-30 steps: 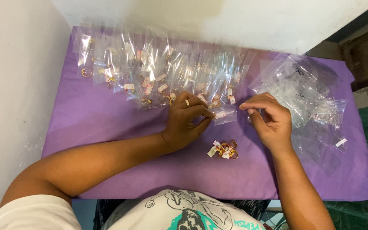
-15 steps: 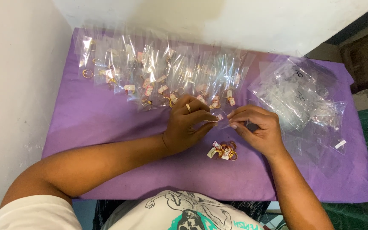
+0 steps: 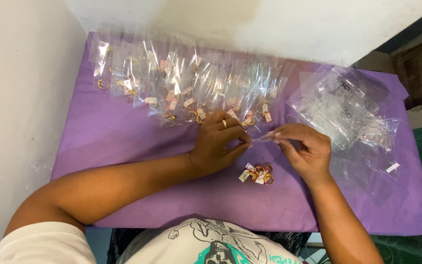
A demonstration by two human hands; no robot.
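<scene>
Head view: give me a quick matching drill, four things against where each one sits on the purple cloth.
Things:
1. loose rings
2. bagged rings
3. empty bags
4. small bag

Places:
A. heaped at the cloth's right side
B. pinched between left hand and right hand
C. rowed along the far edge
D. just nearer than the hands

Pairs: 1-D, 2-C, 3-A, 4-B

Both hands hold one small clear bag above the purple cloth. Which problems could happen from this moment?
1. The left hand and right hand pinch a small clear bag only at its ends, so it might slip or tear.
2. The loose gold rings with tags lie just under the hands; a wrist could scatter them.
3. The row of bagged rings overlaps closely behind the left hand, and a nudge may disorder it.
</scene>
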